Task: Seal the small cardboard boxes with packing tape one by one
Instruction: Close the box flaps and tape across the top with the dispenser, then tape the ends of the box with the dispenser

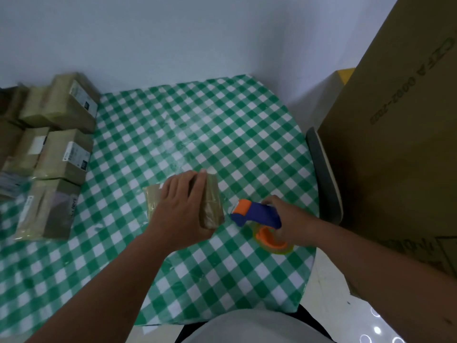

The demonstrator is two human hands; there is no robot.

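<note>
Box, small and brown, sits near the middle of the checked tablecloth, slightly toward the person's side, its glossy top and sides looking taped over (blur makes the seams hard to read). Left hand lies over the top of it, fingers curled over the far edge and thumb down the near right side, so it grips the box and holds it against the table. Just to the right, close to the box's right end but not clearly touching it, is the tape dispenser: blue body, orange roller end pointing at the box, orange hub with a clear yellowish tape roll at the back, low over the cloth. Right hand is wrapped around the blue handle, fingers closed on it.

Well apart on the left edge of the table stands a cluster of similar small boxes, some stacked, several with white labels (text unreadable). Green-and-white cloth covers the whole table. Beside the table on the right is a chair back, dark with a pale edge, and behind it a large cardboard carton with printed lettering. Plain pale wall behind.
</note>
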